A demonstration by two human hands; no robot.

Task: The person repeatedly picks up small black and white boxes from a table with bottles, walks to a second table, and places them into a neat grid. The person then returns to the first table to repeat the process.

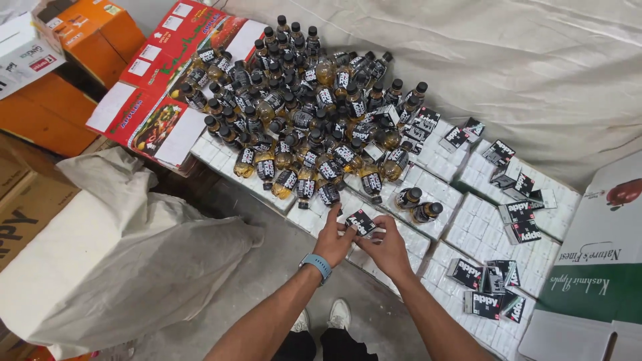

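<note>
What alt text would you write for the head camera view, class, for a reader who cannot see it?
Two bare hands, left hand and right hand, hold a small black carton together above rows of white cartons. Behind lies a heap of small black-capped bottles of amber drink; more black cartons lie scattered to the right.

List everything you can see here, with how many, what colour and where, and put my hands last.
small bottles: dozens, amber liquid, black caps and labels, heaped at centre top
small cartons: about a dozen loose, black and white, scattered on the right
white packs: many, laid flat in rows under the bottles
red printed boxes: two or three, upper left
orange boxes: several, top left corner
white sack: one, lower left
green and white box: one, right edge
white shoes: two, bottom centre
held carton: one, black, between both hands
left hand: blue wristband, grips carton
right hand: grips carton
</note>
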